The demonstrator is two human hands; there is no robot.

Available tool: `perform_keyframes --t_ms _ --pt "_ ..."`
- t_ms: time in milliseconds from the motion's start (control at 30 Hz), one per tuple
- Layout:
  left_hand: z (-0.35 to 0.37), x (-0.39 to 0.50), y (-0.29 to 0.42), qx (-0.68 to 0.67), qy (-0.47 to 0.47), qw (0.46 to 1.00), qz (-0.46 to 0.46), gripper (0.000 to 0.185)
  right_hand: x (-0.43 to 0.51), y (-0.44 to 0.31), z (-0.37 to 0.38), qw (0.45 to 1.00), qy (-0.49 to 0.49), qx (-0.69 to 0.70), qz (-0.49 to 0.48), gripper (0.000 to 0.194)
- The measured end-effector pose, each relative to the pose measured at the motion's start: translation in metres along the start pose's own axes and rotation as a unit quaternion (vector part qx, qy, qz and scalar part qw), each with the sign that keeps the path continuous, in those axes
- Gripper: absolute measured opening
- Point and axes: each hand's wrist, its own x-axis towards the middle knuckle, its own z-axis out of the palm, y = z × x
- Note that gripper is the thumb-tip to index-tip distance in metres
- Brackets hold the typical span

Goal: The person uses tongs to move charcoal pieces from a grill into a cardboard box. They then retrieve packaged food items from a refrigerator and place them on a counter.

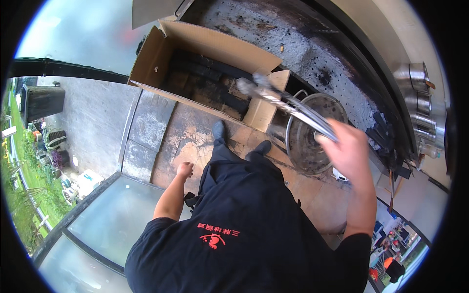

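My right hand (346, 148) is closed round the handle end of metal tongs (296, 110), blurred by motion. The tips of the tongs point left, over the right end of an open cardboard box (223, 44). Black pieces that look like charcoal (198, 67) lie on the bottom of the box. Below the tongs is a round metal lid or pan (311, 135) with a ring-shaped rim. My left hand (185, 169) hangs low over the tiled floor, its fingers curled with nothing visible in them.
A long grill trough (304, 55) with grey ash runs along the upper right, with black charcoal (383, 132) at its near end. Metal containers (419, 77) stand beyond it. Glass panels (117, 216) in dark frames are at the lower left. A dark bin (43, 102) stands outside.
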Motion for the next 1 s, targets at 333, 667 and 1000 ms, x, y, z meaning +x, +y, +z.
perform_keyframes --t_ms 333,667,1000 --pt "-0.017 -0.003 -0.042 -0.069 -0.022 0.996 -0.049 0.031 0.137 -0.072 0.142 0.919 -0.238 -0.284 -0.138 0.012" --pt "-0.033 0.025 0.016 -0.051 -0.035 0.998 -0.01 0.019 0.055 -0.018 0.054 0.998 -0.007 -0.068 0.015 0.023" --pt "0.006 -0.015 0.108 0.141 -0.023 0.983 0.116 0.025 -0.165 0.146 -0.026 0.868 0.271 0.316 0.272 0.025"
